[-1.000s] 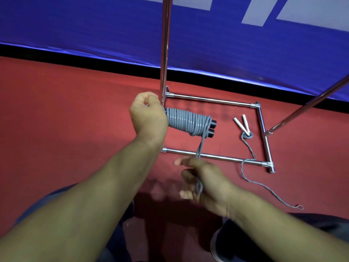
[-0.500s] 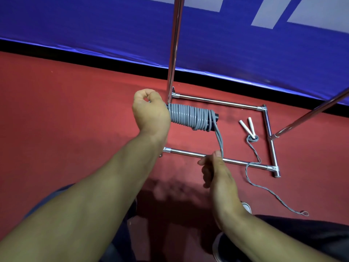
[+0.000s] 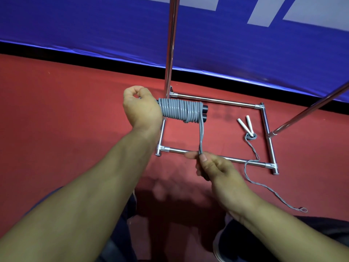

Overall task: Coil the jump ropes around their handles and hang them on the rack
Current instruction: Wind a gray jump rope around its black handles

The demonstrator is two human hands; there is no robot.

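Note:
My left hand (image 3: 140, 108) grips one end of two dark handles (image 3: 204, 112) held side by side, with a grey jump rope (image 3: 179, 110) coiled tightly around them. A doubled loose tail of that rope (image 3: 201, 137) runs straight down from the coil's right end to my right hand (image 3: 215, 167), which pinches it between thumb and fingers. A second jump rope (image 3: 253, 157) with two white handles (image 3: 245, 125) lies uncoiled on the red floor at the right. The chrome rack (image 3: 213, 100) stands behind, its base frame on the floor.
The rack's upright pole (image 3: 171, 44) rises just behind my left hand, and a slanted bar (image 3: 309, 112) crosses at the right. A blue banner (image 3: 94, 25) runs along the back. My knees and a shoe (image 3: 219, 242) show at the bottom.
My right hand swung the loose tail from under the coil to its right end, then pulled it straight down and taut. The left hand kept its grip on the handles.

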